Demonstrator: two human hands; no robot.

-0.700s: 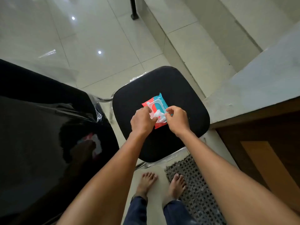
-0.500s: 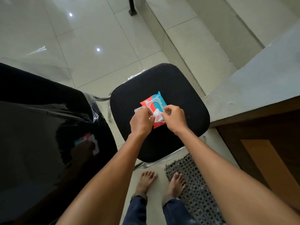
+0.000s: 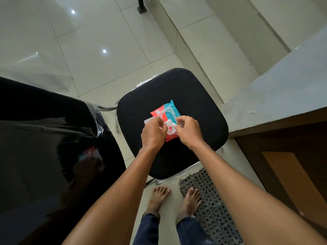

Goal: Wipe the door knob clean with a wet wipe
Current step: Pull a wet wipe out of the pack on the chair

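The left hand [image 3: 153,133] holds the clear lid [image 3: 149,120] of the pack [image 3: 166,112] open, its grip closed on it. The pack lies near the middle of the stool [image 3: 200,96], its long axis running away from the person. Just right of the opening, the right hand [image 3: 190,132] pinches the white wipe [image 3: 170,125], so it is the nearer hand to pull it out; no door knob is in view.

wipe pack [image 3: 166,115]: 1 | chair [image 3: 194,96]: 1 | mat [image 3: 212,209]: 1 | hands: 2

left hand [image 3: 153,134] pinching, right hand [image 3: 189,131] pinching
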